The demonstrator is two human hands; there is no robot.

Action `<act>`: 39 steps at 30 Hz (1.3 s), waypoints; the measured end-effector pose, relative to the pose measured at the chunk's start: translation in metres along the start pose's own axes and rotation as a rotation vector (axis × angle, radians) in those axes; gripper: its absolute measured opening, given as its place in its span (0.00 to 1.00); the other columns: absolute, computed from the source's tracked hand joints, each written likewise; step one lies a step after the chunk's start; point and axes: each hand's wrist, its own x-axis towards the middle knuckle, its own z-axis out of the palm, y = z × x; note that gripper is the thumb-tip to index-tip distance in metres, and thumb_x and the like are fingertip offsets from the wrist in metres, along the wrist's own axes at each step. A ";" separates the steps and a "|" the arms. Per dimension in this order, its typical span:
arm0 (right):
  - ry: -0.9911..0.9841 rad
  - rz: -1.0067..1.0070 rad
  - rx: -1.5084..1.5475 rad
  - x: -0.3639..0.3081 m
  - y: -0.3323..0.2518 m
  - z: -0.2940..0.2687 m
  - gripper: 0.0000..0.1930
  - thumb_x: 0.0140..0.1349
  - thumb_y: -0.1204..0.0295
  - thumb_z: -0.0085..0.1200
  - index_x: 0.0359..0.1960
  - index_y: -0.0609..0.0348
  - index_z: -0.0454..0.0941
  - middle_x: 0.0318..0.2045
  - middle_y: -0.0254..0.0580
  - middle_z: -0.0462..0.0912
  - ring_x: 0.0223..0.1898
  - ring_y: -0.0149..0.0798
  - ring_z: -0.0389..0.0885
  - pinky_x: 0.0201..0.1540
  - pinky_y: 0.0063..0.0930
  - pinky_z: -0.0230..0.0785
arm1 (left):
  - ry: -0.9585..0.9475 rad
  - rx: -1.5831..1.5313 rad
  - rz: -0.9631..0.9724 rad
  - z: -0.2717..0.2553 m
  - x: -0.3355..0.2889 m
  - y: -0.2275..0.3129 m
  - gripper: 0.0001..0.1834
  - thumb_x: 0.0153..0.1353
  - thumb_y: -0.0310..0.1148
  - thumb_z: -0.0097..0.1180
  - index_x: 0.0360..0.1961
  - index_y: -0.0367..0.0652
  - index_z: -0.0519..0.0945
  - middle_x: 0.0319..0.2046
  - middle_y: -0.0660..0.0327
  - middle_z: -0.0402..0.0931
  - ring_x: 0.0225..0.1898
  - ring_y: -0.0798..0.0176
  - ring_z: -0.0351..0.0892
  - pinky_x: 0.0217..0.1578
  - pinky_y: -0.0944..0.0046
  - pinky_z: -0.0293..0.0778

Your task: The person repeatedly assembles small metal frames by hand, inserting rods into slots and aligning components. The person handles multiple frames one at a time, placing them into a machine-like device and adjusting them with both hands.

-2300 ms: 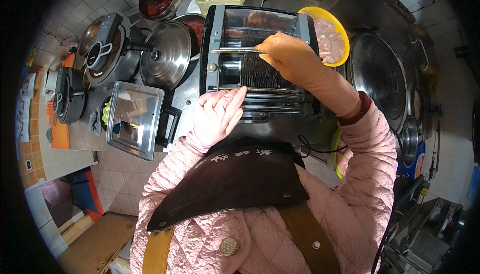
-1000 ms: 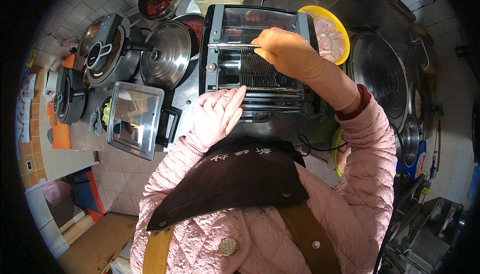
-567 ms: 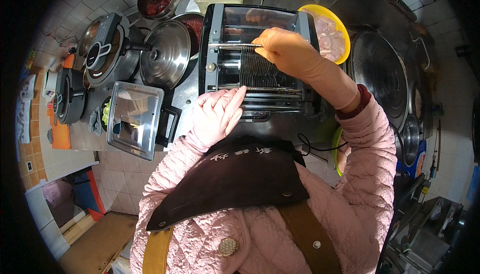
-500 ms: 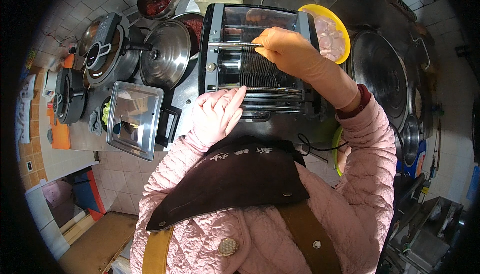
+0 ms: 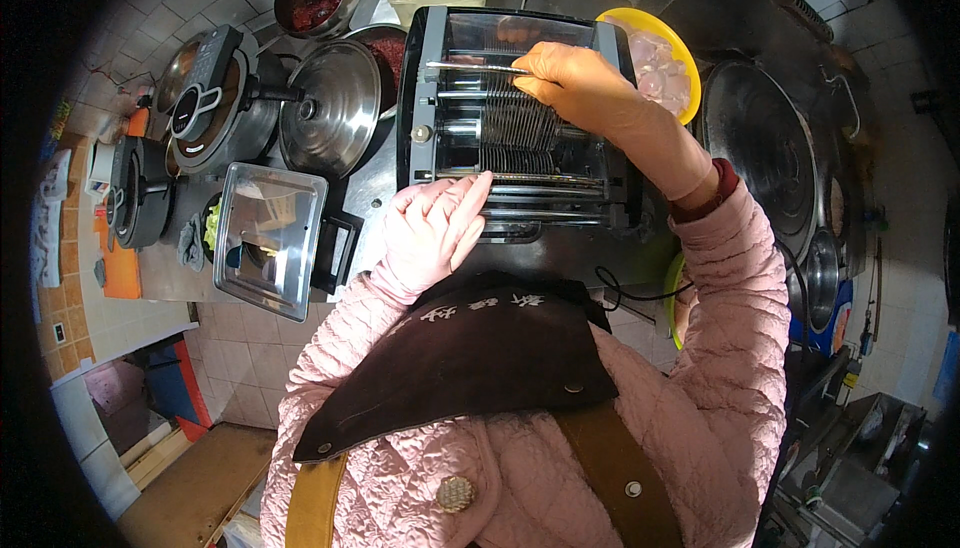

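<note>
A meat slicing machine (image 5: 428, 108) with a dark casing, metal rods and rows of thin blades stands on the counter before me. My right hand (image 5: 580, 86), in a glove, pinches the rod of a comb-like metal rack (image 5: 512, 108). The rack is tilted up at the far side of the blades, its long teeth hanging toward them. At the machine's near left edge rests my left hand (image 5: 435, 228), also gloved, with fingers stretched out and touching the front rods. Nothing shows in it.
A yellow bowl (image 5: 690, 58) of pale raw meat stands at the back right. Steel pots, a round lid (image 5: 325, 108) and a clear plastic container (image 5: 268, 238) crowd the left side. Farther right is a large dark round pan (image 5: 760, 158). A cable (image 5: 640, 298) hangs near the front edge.
My right hand has lifted the rack's rod farther away from me and up, so more of its teeth show. My left hand has stayed in place.
</note>
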 end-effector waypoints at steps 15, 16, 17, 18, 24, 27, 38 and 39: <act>-0.061 -0.053 0.051 0.005 0.012 0.011 0.14 0.71 0.67 0.61 0.51 0.64 0.85 0.45 0.51 0.87 0.47 0.54 0.85 0.52 0.39 0.77 | -0.001 -0.016 0.004 0.002 -0.002 -0.001 0.29 0.67 0.42 0.57 0.69 0.50 0.79 0.57 0.67 0.80 0.56 0.64 0.76 0.59 0.56 0.65; -0.059 -0.061 0.039 0.005 0.012 0.011 0.14 0.71 0.67 0.61 0.51 0.64 0.85 0.45 0.52 0.87 0.47 0.54 0.85 0.52 0.39 0.77 | -0.003 -0.017 0.006 0.002 -0.002 -0.001 0.29 0.67 0.42 0.56 0.69 0.50 0.79 0.57 0.67 0.80 0.56 0.64 0.76 0.59 0.56 0.65; -0.060 -0.053 0.042 0.005 0.012 0.011 0.14 0.71 0.67 0.61 0.51 0.63 0.85 0.45 0.51 0.87 0.48 0.53 0.85 0.53 0.38 0.77 | -0.002 -0.017 0.005 0.002 -0.002 -0.001 0.29 0.67 0.42 0.56 0.69 0.50 0.79 0.57 0.67 0.79 0.56 0.64 0.75 0.59 0.56 0.65; -0.061 -0.045 0.045 0.004 0.011 0.012 0.14 0.71 0.67 0.61 0.51 0.63 0.86 0.46 0.51 0.87 0.49 0.53 0.85 0.53 0.38 0.77 | -0.001 -0.013 0.007 0.003 -0.002 -0.001 0.29 0.67 0.42 0.56 0.69 0.50 0.79 0.57 0.67 0.79 0.56 0.64 0.75 0.59 0.56 0.65; -0.036 -0.072 -0.047 0.001 0.011 0.019 0.15 0.71 0.69 0.59 0.56 0.61 0.85 0.54 0.50 0.86 0.58 0.52 0.82 0.64 0.40 0.74 | -0.009 0.006 0.005 0.002 -0.002 0.000 0.29 0.67 0.42 0.55 0.69 0.49 0.79 0.57 0.67 0.80 0.56 0.64 0.76 0.60 0.56 0.65; -0.026 -0.107 -0.047 0.003 0.014 0.022 0.18 0.72 0.69 0.58 0.61 0.58 0.82 0.60 0.52 0.83 0.64 0.52 0.79 0.68 0.41 0.70 | -0.004 0.000 0.003 0.001 -0.001 0.000 0.29 0.67 0.42 0.56 0.69 0.49 0.79 0.57 0.67 0.80 0.55 0.64 0.76 0.59 0.56 0.66; -0.015 -0.030 -0.078 -0.008 -0.011 0.021 0.32 0.72 0.62 0.59 0.72 0.67 0.67 0.61 0.65 0.80 0.61 0.61 0.81 0.62 0.45 0.75 | -0.007 -0.021 -0.012 -0.003 0.001 0.000 0.29 0.66 0.41 0.57 0.68 0.50 0.79 0.56 0.67 0.80 0.55 0.65 0.77 0.59 0.56 0.66; -0.028 -0.001 -0.076 -0.006 -0.012 0.020 0.32 0.72 0.62 0.59 0.72 0.67 0.67 0.60 0.65 0.81 0.60 0.61 0.82 0.61 0.45 0.75 | -0.016 -0.019 -0.017 -0.002 0.001 0.001 0.29 0.66 0.41 0.57 0.68 0.50 0.79 0.56 0.67 0.80 0.55 0.65 0.77 0.59 0.56 0.66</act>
